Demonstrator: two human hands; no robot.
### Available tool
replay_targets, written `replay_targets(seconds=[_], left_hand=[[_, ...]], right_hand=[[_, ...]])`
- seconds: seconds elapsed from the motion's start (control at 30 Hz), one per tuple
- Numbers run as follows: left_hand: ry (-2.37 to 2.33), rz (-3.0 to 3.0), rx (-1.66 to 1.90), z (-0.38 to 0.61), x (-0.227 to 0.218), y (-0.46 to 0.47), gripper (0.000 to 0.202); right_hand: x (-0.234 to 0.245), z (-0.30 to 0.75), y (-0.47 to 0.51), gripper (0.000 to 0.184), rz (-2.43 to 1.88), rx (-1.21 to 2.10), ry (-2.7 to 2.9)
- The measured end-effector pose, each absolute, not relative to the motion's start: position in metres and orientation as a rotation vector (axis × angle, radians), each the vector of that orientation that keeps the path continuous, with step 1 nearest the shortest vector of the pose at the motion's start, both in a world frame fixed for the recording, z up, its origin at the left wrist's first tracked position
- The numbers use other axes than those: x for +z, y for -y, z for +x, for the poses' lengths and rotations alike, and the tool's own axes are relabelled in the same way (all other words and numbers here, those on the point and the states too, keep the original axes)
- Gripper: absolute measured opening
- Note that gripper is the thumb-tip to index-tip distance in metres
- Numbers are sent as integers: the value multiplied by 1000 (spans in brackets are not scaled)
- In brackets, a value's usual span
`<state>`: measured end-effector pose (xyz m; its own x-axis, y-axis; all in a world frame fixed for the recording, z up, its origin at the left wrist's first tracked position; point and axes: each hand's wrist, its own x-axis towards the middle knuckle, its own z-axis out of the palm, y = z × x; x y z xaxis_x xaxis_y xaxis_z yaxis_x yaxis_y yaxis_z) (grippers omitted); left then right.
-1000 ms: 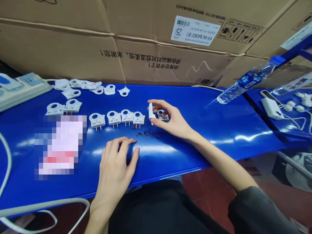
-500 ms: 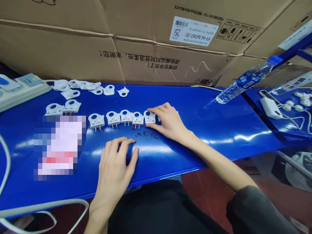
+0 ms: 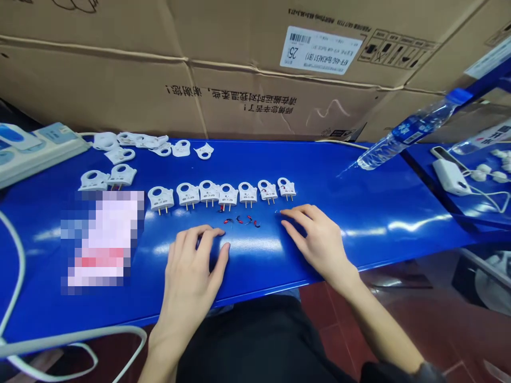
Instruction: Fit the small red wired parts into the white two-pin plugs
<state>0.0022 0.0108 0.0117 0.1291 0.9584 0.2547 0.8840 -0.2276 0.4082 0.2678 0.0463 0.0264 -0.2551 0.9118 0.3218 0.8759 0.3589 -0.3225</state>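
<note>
A row of several white plug halves [image 3: 227, 194] with brass pins lies across the blue table [image 3: 379, 207]. Just below the row sit a few tiny red and black parts [image 3: 239, 219]. My left hand [image 3: 195, 271] rests flat on the table, fingers spread, fingertips near those small parts, holding nothing. My right hand [image 3: 319, 242] lies open on the table below the right end of the row, its fingertips a little short of the last plug half [image 3: 286, 188].
More white plug shells [image 3: 131, 141] lie at the back left, with a power strip [image 3: 35, 149] at the far left. Cardboard boxes [image 3: 239, 69] wall off the back. A water bottle [image 3: 407, 130] leans at right. A white cable [image 3: 72, 338] loops at the front left.
My right hand set the plug halves it held down at the right end of the row, then drew back toward me and opened flat. My left hand stayed put.
</note>
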Motion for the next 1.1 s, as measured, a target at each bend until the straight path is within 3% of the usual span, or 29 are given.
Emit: replay_targets(seconds=[0.47, 0.63, 0.9, 1.0, 1.1], left_hand=[[-1850, 2251, 700, 3, 12, -12, 26], [-1836, 2251, 703, 2, 11, -11, 26], [-1827, 2235, 718, 2, 13, -10, 25], [-1830, 2214, 722, 2, 14, -10, 24], [-1833, 2207, 716, 1, 13, -10, 24]], right_hand=[[29, 260, -70, 22, -1679, 130, 2384], [38, 252, -65, 21, -1529, 142, 2397], [58, 211, -118, 14, -1245, 445, 2277], [51, 201, -131, 32, -1246, 471, 2138], [44, 203, -126, 24, -1269, 435, 2147]])
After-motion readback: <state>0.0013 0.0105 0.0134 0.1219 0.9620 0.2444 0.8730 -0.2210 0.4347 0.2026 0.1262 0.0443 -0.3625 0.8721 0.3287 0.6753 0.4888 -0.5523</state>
